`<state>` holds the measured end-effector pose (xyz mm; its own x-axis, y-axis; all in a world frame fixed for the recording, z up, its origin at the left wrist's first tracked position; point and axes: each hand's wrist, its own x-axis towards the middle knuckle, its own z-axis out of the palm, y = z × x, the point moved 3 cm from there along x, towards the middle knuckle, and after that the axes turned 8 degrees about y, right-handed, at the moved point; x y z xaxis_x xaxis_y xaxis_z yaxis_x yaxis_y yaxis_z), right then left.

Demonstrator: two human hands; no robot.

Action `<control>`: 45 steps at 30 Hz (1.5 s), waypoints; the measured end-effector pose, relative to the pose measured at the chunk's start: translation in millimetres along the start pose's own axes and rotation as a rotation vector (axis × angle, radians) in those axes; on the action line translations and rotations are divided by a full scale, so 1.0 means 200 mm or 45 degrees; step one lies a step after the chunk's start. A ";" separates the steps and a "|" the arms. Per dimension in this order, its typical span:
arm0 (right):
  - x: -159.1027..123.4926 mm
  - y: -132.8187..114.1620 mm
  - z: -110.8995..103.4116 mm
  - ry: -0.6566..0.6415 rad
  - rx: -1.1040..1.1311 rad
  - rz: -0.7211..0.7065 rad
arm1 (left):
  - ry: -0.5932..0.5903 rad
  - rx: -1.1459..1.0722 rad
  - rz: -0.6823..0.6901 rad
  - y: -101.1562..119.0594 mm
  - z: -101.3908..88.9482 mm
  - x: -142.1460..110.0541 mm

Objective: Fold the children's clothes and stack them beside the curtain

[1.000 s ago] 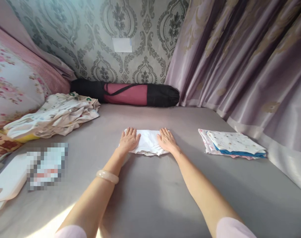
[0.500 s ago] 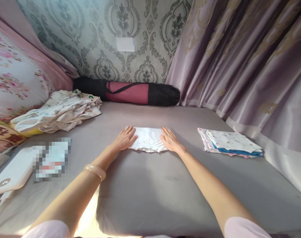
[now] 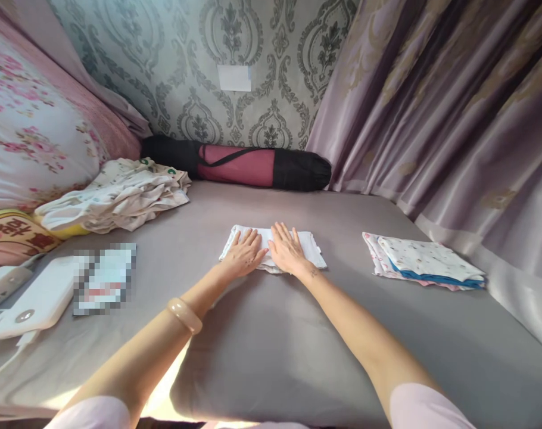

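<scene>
A folded white cloth [image 3: 313,247], its exact kind not clear, lies flat on the grey bed sheet [image 3: 271,351] in front of me. My left hand [image 3: 245,253] rests palm down on its left half, fingers spread. Close beside it, my right hand [image 3: 289,247] presses flat on the middle of the cloth, fingers apart. Both hands cover part of the cloth, and its edges show to the left and right of them. To the right lies a stack of folded cloths [image 3: 432,256], with patterned white on top and blue below.
A heap of crumpled patterned clothes [image 3: 119,193] lies at the left, by a floral pillow [image 3: 34,131]. Nearer are a white power bank [image 3: 43,298] with a cable, a power strip [image 3: 7,283] and a blurred packet [image 3: 105,280]. A maroon and black roll bag [image 3: 237,165] lies along the wall.
Both hands have moved inward from the cloth's side edges to its middle. The cloth's left and right edges are now uncovered. The view has shifted slightly.
</scene>
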<state>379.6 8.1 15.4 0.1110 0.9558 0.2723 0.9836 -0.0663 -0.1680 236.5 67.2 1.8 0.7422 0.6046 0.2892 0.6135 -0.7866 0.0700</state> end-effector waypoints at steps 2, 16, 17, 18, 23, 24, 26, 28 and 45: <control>0.00 -0.04 0.04 0.018 0.016 -0.003 | -0.033 0.002 0.023 0.00 0.02 -0.01; 0.00 -0.03 0.06 -0.077 0.060 0.047 | -0.053 -0.096 0.207 -0.09 0.01 -0.04; 0.00 -0.04 0.05 -0.100 0.064 0.056 | -0.047 -0.098 0.191 -0.11 0.01 -0.04; 0.00 -0.05 0.04 -0.114 0.065 0.066 | -0.041 -0.093 0.154 -0.14 0.01 -0.05; -0.02 -0.15 0.01 0.033 0.055 -0.049 | 0.019 -0.134 -0.069 -0.23 0.03 -0.07; -0.02 -0.17 0.02 0.051 0.064 -0.082 | 0.035 -0.154 -0.076 -0.24 0.03 -0.07; -0.04 -0.20 0.04 0.042 0.082 -0.093 | 0.064 -0.183 -0.069 -0.25 0.05 -0.08; -0.05 -0.21 0.07 0.027 0.088 -0.079 | 0.093 -0.210 -0.065 -0.26 0.06 -0.08; -0.05 0.15 -0.15 0.142 0.470 0.256 | 0.239 -0.227 -0.622 -0.34 0.02 -0.10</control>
<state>413.0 -12.4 36.8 0.3299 0.8961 0.2970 0.8261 -0.1218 -0.5502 181.0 110.3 -12.2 0.3120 0.8845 0.3468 0.8072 -0.4393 0.3942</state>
